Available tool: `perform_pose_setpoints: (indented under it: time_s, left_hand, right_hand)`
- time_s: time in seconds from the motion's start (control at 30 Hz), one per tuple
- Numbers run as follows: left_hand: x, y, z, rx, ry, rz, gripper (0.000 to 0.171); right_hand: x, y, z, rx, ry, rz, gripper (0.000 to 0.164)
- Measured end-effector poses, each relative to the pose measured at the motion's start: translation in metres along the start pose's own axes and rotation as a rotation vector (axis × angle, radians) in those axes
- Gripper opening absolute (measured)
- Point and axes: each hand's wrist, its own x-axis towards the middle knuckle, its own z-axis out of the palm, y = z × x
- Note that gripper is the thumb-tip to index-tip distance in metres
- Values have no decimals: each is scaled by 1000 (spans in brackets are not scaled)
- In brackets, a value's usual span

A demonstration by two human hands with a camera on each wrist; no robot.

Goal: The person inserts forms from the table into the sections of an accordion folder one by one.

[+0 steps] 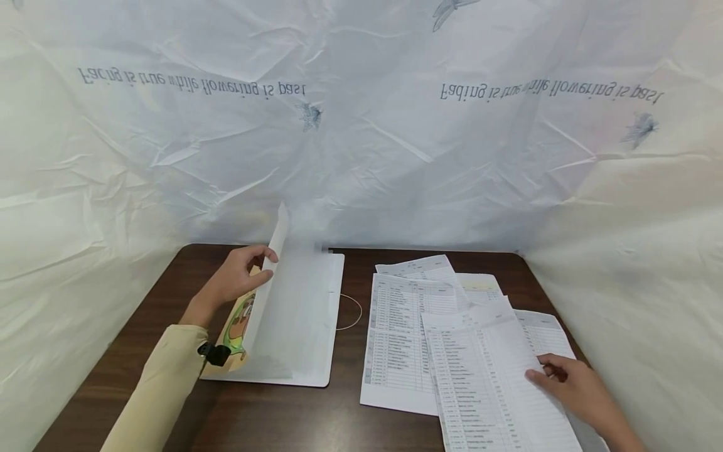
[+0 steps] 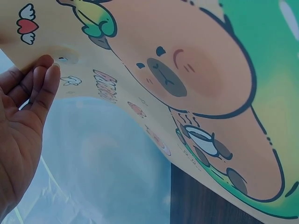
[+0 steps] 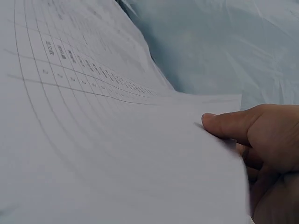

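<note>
My left hand (image 1: 231, 276) pinches the far edge of a folder's cover (image 1: 240, 326), which stands half raised at the left. The outside of the cover carries a cartoon capybara (image 2: 201, 60), seen close in the left wrist view. Under it the white inside of the folder (image 1: 307, 326) lies on the table. At the right, my right hand (image 1: 582, 392) holds the right edge of a printed sheet (image 1: 480, 370) between thumb and fingers. That sheet curves upward toward the thumb (image 3: 224, 125) in the right wrist view and overlaps other sheets.
Several printed table sheets (image 1: 395, 339) lie fanned out on the right half of the dark wooden table (image 1: 344, 414). A thin elastic cord (image 1: 360, 312) loops out from the folder's right side. White plastic sheeting (image 1: 373, 157) surrounds the table at the back and sides.
</note>
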Motion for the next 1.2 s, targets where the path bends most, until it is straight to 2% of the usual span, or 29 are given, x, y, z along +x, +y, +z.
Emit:
perform_pose_setpoints:
  time_s: [0.2,0.57,0.77,1.0,1.2]
  left_hand:
    - [1,-2,1,-6,9,14,16]
    - [1,0,1,4,8,9,16]
    - [1,0,0,2,8,8,16]
    - [1,1,0,1,11,13,16]
    - [1,0,-2,-6,17,12,17]
  right_hand:
    - [0,-3,-4,150,31,31,40]
    - [6,-15,-17,337,12,160,59]
    - [12,-23,-15,450,14,221,68]
    - [17,-38,-7,715,-33,224,49]
    - [25,-47,-2,742,-61,223,60]
